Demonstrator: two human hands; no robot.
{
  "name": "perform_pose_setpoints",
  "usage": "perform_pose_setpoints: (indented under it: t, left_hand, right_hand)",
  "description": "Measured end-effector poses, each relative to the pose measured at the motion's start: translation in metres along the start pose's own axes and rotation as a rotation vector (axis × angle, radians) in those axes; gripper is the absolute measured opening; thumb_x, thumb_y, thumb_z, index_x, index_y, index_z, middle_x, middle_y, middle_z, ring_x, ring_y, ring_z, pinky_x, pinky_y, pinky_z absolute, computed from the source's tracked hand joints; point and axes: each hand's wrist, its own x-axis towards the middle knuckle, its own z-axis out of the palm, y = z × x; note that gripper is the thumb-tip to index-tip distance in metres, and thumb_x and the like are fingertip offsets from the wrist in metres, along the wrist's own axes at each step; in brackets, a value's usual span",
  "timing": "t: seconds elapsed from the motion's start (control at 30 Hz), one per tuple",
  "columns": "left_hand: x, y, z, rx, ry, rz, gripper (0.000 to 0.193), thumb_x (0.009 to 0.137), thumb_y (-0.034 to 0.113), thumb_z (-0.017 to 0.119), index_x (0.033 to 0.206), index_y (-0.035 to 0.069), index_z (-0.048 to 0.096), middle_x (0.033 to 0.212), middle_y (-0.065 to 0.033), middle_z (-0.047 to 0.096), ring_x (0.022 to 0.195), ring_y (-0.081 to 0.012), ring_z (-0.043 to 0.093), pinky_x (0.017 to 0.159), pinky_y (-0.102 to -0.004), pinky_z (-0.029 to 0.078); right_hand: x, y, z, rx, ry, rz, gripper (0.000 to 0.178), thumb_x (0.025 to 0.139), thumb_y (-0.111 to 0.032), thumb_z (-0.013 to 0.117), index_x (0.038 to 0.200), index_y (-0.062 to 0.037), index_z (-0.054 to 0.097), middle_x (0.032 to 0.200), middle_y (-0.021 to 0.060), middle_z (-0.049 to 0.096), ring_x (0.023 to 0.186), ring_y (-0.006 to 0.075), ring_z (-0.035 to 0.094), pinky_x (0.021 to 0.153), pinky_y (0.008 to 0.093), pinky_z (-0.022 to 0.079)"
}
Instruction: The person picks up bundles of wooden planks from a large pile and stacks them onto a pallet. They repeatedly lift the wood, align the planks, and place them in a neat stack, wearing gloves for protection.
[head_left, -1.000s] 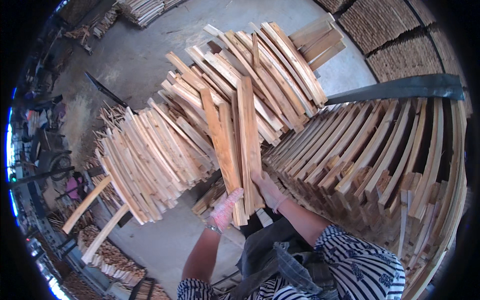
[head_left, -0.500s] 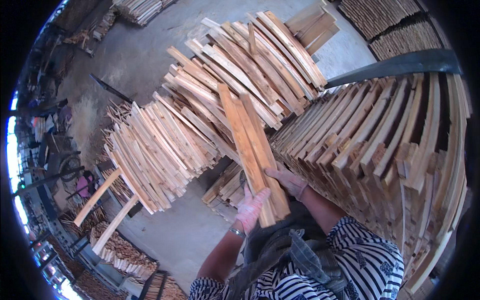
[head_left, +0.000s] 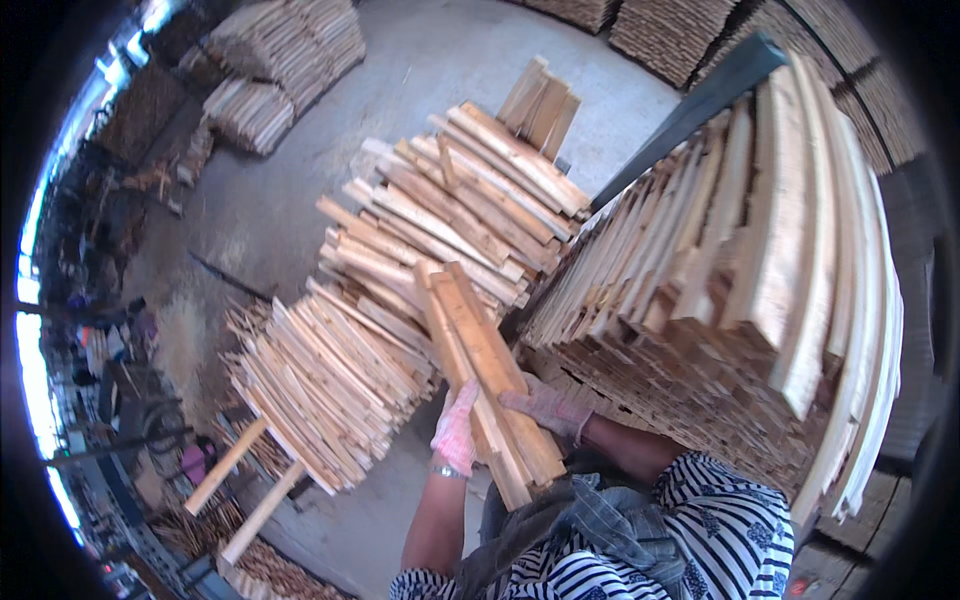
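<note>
A small bundle of long wooden boards (head_left: pixel 490 365) slants away in front of my body, the boards lying against one another lengthwise. My left hand (head_left: pixel 457 430), in a pale pinkish work glove, grips the bundle's left edge near its close end. From the opposite side my right hand (head_left: pixel 548 408), gloved alike, closes on the right edge. Part of each hand's fingers is hidden behind the wood. Beyond the bundle's far end lies a heap of loose boards (head_left: pixel 450 215), and another row of boards (head_left: pixel 325 385) extends to the left.
Close on my right rises a tall stack of boards (head_left: pixel 690 330), with a dark upright post (head_left: pixel 690 115) at its far side. Two slats (head_left: pixel 228 465) stick out at the left row's near end. More stacked timber (head_left: pixel 285 60) stands at the far left on the concrete floor (head_left: pixel 420 70).
The view has shifted, so the heaps sit lower and more floor shows beyond. Both hands still grip the boards, which now appear lower and slightly further left, their ends less even.
</note>
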Motion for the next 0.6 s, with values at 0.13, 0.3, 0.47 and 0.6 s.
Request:
perform_pose_setpoints:
  t: [0.13, 0.3, 0.47, 0.6]
  left_hand:
    - [-0.016, 0.027, -0.02, 0.24, 0.047, 0.297, 0.064, 0.095, 0.033, 0.067, 0.146, 0.002, 0.045, 0.14, -0.0195, 0.052, 0.126, -0.0307, 0.053, 0.102, -0.0426, 0.05]
    - [-0.081, 0.073, 0.012, 0.83, 0.127, 0.711, 0.058, 0.098, 0.028, 0.059, 0.146, 0.0, 0.045, 0.15, -0.0226, 0.04, 0.131, -0.0345, 0.048, 0.106, -0.0435, 0.047]
    - [-0.106, 0.086, 0.03, 0.342, -0.134, 0.519, 0.091, 0.09, 0.045, 0.072, 0.16, 0.021, 0.02, 0.161, -0.0137, 0.03, 0.139, -0.0365, 0.04, 0.116, -0.0467, 0.035]
    - [-0.142, 0.122, 0.072, 0.391, -0.149, 0.72, 0.089, 0.09, 0.04, 0.071, 0.16, 0.02, 0.02, 0.159, -0.0133, 0.032, 0.138, -0.0338, 0.042, 0.115, -0.045, 0.037]
  right_hand:
    - [0.016, -0.045, 0.011, 0.07, -0.152, -0.512, 0.091, 0.085, -0.044, 0.077, 0.15, 0.0015, 0.033, 0.144, 0.0129, 0.05, 0.132, 0.019, 0.045, 0.113, 0.0345, 0.036]
    - [-0.043, -0.128, 0.015, -0.226, 0.003, -0.587, 0.114, 0.075, -0.053, 0.082, 0.155, -0.0001, 0.021, 0.147, 0.0218, 0.045, 0.134, 0.027, 0.045, 0.115, 0.0363, 0.035]
    - [-0.078, -0.131, 0.008, -0.267, 0.075, -0.791, 0.131, 0.072, -0.062, 0.081, 0.154, 0.0096, 0.01, 0.151, 0.0305, 0.037, 0.142, 0.035, 0.039, 0.116, 0.0367, 0.033]
    - [-0.11, -0.161, 0.021, -0.299, 0.136, -0.959, 0.13, 0.075, -0.061, 0.079, 0.154, 0.0104, 0.006, 0.152, 0.0314, 0.034, 0.143, 0.036, 0.037, 0.117, 0.0379, 0.032]
